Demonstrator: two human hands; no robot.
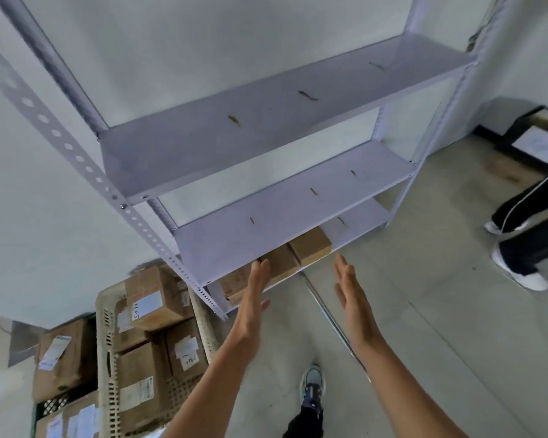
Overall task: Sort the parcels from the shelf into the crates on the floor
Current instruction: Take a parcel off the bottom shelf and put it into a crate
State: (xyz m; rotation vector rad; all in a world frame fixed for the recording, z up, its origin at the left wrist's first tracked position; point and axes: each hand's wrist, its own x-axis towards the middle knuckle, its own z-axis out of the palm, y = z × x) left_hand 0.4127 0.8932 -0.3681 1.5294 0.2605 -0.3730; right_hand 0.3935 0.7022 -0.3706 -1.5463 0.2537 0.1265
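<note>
A white metal shelf (266, 134) fills the upper view; its two upper boards are bare. On the lowest board lie brown cardboard parcels (310, 248) side by side, partly hidden under the board above. My left hand (253, 298) reaches toward them with straight fingers, fingertips in front of the middle parcel (282, 263). My right hand (351, 295) is held flat, palm facing inward, just short of the shelf edge. Neither hand holds anything. At lower left a beige crate (106, 352) on the floor holds several labelled parcels.
A dark crate (49, 406) with more parcels sits at the far left bottom. Another person's legs and white shoes (519, 248) stand on the floor at right. A black box (538, 137) is in the far right corner. My own shoe (312, 384) is below.
</note>
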